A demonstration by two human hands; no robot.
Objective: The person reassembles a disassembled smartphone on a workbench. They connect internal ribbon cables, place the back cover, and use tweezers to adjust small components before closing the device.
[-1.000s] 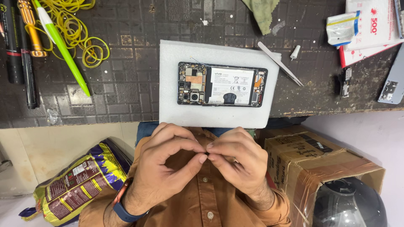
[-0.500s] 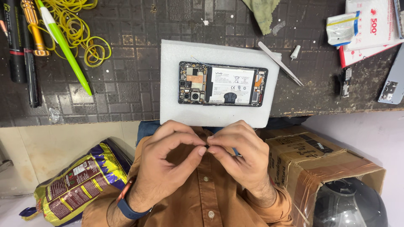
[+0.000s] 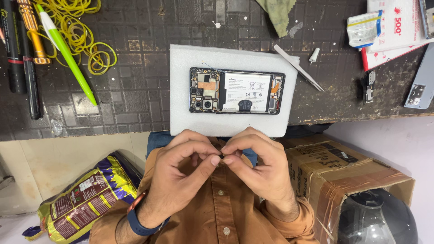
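At the 10 o'clock corner of the bench lie a green pen [image 3: 68,52] and a tangle of yellow rubber bands [image 3: 83,34]; at 7 o'clock, below the bench edge, sits a purple and yellow snack bag [image 3: 83,199]. The left hand [image 3: 181,180] is closed in a pinch, thumb and forefinger meeting the right hand's fingertips over the shirt front. Between the two pinches is a tiny dark part [image 3: 221,157], mostly hidden; it appears very light, small and easily dropped or bent, so hold it by its edges with fingertip pressure only. At 12 o'clock from the hands, an opened phone [image 3: 237,90] rests on a white foam pad [image 3: 181,90]. The right hand [image 3: 262,171] is likewise pinched shut on the part. Tweezers [image 3: 298,68] lie at 1 o'clock; a cardboard box [image 3: 334,176] stands at 4 o'clock
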